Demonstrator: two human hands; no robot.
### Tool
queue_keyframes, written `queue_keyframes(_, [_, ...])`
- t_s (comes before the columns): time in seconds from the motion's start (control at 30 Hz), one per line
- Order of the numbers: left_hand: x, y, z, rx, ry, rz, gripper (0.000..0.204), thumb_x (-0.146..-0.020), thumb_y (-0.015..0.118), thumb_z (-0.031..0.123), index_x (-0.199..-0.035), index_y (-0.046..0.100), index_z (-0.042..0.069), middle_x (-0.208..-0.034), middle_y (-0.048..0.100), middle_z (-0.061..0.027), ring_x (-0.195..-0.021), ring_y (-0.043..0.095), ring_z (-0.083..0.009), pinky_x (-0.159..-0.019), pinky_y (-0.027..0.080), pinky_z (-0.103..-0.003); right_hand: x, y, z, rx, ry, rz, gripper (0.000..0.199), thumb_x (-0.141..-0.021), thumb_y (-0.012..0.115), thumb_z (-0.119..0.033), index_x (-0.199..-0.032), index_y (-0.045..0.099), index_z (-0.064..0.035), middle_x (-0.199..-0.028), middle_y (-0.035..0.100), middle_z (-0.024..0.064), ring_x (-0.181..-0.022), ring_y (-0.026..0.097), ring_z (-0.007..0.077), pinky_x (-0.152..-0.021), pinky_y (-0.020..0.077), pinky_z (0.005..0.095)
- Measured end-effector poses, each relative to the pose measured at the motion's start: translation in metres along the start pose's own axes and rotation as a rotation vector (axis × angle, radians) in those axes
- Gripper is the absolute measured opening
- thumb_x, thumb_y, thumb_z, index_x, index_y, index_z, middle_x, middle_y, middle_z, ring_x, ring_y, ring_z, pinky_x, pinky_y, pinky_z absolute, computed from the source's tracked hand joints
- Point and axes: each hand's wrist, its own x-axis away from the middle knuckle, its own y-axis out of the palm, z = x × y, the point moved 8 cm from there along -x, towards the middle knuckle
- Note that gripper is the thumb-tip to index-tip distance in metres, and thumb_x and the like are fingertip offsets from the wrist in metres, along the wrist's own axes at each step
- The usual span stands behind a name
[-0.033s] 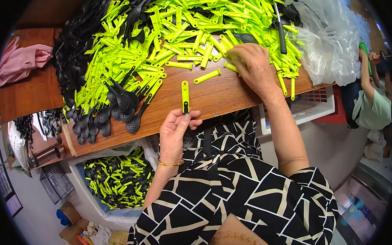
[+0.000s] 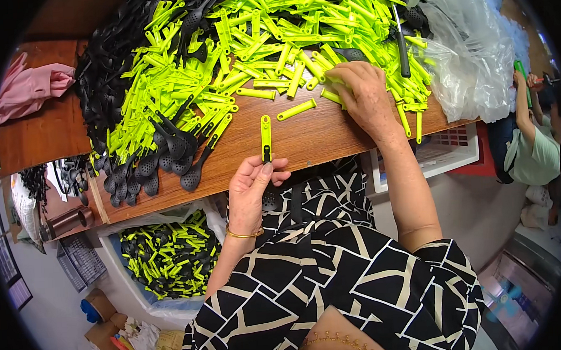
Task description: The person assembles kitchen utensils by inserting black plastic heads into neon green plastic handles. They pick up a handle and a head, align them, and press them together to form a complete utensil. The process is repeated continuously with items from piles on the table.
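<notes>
Left hand: fingers closed in a pinch on a lime-handled black spoon, handle pointing away, at the near edge of the bench; right hand: fingers curled over loose lime handles, whether gripping one cannot be told; black utensils heaped at far left.

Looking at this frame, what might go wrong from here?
The left hand holds the green-handled spoon in a fingertip pinch near the front edge of the table; a loose pinch could let it drop toward the lap.
Two green handles lie at that edge near the right forearm, which might knock them off.
The right hand is at the heaped green pieces, so a careless pull could make some slide.
</notes>
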Motion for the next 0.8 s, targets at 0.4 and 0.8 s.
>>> queue_keyframes(0.4, [-0.009,-0.001,-0.001,-0.018,-0.055,0.027,0.026,-0.110,0.062,0.015,-0.132,0.059,0.002,-0.120,0.076,-0.0181,-0.090,0.079,-0.0214,-0.078,0.062,-0.028,-0.041,0.043,-0.046,0.033,-0.288,-0.130,0.012,-0.085,0.078,-0.021,-0.096,0.075,-0.0182,-0.113,0.074,-0.0032,-0.120,0.064,0.0214,-0.110,0.0408,0.0440])
queue_keyframes(0.8, [0.000,0.018,0.023,-0.345,0.102,-0.031,0.034,-0.110,0.060,0.010,-0.142,0.055,-0.002,-0.119,0.075,-0.0128,-0.089,0.072,-0.0116,-0.081,0.057,-0.024,-0.005,0.015,-0.107,-0.622,-0.250,-0.428,0.012,-0.092,0.075,-0.010,-0.103,0.073,-0.0057,-0.097,0.071,0.0091,-0.091,0.071,0.0309,-0.079,0.0549,0.0401])
